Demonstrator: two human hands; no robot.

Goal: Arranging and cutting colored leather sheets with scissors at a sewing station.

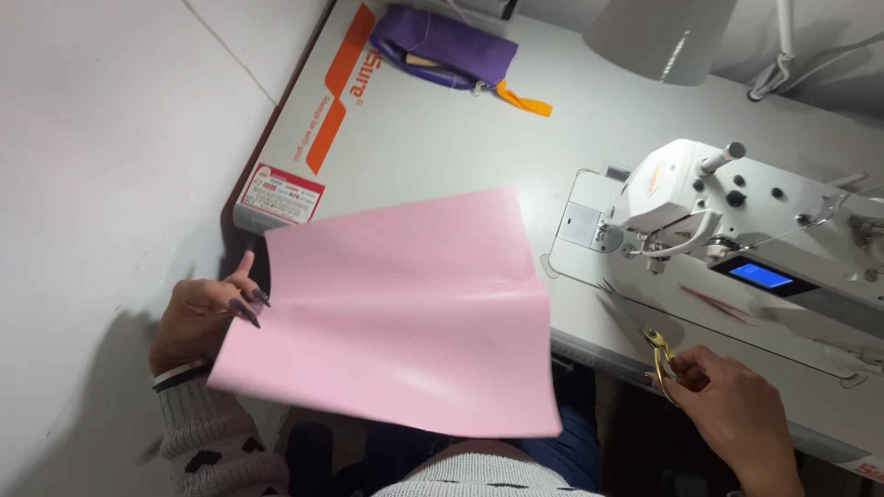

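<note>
The pink sheet (pixel 405 313) sags over my lap, off the table's (pixel 442 147) front edge; my left hand (pixel 198 317) pinches its left edge to keep it up. My right hand (pixel 732 410) is closed around small gold snips (pixel 659 354), blades pointing toward the sewing machine (pixel 737 221).

The left hand (pixel 201 317) is raised at the left, its fingers pinched and thumb up. The right hand (pixel 732 410) sits low at the right, fingers curled closed.
</note>
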